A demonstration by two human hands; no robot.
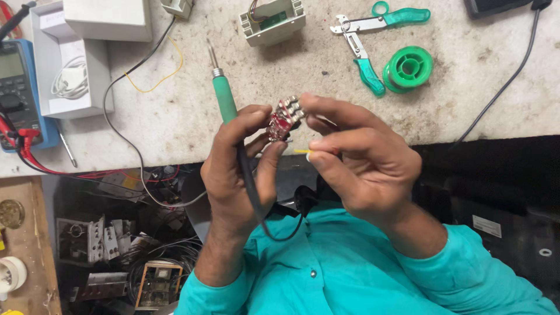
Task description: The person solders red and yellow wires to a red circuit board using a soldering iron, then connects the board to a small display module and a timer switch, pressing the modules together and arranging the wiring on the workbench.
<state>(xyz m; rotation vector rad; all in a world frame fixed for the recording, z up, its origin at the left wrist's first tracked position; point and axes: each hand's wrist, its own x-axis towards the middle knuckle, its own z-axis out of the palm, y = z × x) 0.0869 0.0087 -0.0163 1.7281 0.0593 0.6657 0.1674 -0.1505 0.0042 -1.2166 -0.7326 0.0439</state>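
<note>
Both hands pinch a small red board (284, 118) between fingertips, above the counter's (175, 116) near edge. Left hand (236, 169) also closes its grip on a green iron (224, 100), tip pointing far. Right hand (361, 163) grips a yellow wire (303, 151) too. Green cutters (373, 44) and a solder spool (408, 69) lie far right.

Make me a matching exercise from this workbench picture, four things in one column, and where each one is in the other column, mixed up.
Things:
1. soldering iron
2. small red circuit board
3. green solder spool
4. multimeter

Places:
A. far left edge of the bench
B. pinched between fingertips of both hands
C. gripped in the left hand, tip up
D. lying beside the green-handled cutters

Pairs: 1-C, 2-B, 3-D, 4-A
</note>
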